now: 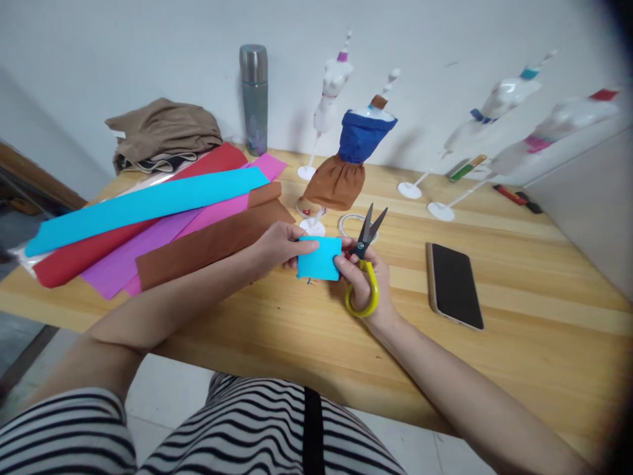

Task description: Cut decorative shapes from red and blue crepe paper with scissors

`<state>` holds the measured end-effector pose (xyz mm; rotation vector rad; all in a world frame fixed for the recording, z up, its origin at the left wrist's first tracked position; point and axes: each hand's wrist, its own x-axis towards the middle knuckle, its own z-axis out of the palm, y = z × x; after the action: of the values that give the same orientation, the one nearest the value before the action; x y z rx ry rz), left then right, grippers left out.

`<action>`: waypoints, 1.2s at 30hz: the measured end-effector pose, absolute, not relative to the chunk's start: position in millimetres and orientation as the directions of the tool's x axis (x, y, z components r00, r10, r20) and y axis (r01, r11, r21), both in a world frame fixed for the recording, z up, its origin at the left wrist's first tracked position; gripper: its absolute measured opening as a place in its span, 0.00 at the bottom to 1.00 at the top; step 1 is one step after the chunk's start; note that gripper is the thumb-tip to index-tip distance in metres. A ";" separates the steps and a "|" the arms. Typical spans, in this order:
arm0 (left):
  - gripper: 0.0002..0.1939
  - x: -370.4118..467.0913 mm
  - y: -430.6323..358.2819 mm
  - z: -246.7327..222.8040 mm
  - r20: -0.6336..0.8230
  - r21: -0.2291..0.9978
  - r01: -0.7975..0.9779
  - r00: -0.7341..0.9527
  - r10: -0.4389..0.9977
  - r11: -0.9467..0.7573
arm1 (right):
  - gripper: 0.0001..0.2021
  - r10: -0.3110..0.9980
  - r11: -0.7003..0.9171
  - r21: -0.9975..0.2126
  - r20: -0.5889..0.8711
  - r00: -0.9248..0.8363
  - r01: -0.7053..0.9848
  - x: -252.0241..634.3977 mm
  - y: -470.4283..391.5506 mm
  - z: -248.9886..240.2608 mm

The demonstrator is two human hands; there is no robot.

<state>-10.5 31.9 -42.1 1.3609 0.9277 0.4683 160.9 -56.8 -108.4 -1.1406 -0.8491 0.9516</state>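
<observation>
We are holding a small, rectangular blue sheet (320,259) between our left hand (283,245) and right hand (372,285), while yellow-handled scissors (362,248) are resting in the right, blades parted.

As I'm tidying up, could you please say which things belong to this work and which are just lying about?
For this work: cyan piece, yellow-handled scissors; probably coloured sheets, dressed mannequin.
Apparently just lying about: smartphone, vacuum flask, brown cloth.

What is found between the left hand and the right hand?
In the head view, a small blue sheet spans the stretch between them; the left hand holds one side, the right hand the other.
</observation>
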 end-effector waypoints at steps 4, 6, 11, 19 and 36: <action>0.19 -12.4 24.7 -40.7 -0.226 0.964 0.010 0.552 0.802 0.265 | 0.22 0.901 0.227 -0.955 0.130 0.413 -0.193 158.7 -58.6 -109.2; 0.19 -12.3 20.4 -39.7 -0.203 0.953 -0.079 0.548 0.811 0.291 | 0.23 0.896 0.263 -0.944 0.163 0.412 -0.198 157.0 -60.5 -109.6; 0.18 -8.6 13.1 -36.6 -0.201 0.935 -0.155 0.509 0.837 0.319 | 0.23 0.921 0.273 -0.931 0.179 0.347 -0.244 150.3 -68.0 -112.1; 0.14 -4.7 11.4 -38.8 -0.208 0.944 -0.138 0.451 0.868 0.298 | 0.21 0.854 0.393 -0.898 0.277 0.440 -0.198 143.8 -71.5 -111.8; 0.17 -1.1 2.2 -54.9 -0.170 0.952 -0.093 0.630 0.758 0.291 | 0.22 0.915 0.237 -0.958 0.163 0.370 -0.164 139.8 -72.9 -108.3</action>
<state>-1.1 2.2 -54.9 1.1443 0.7005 0.6333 139.8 -72.9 -108.3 -1.0630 -0.8909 0.8918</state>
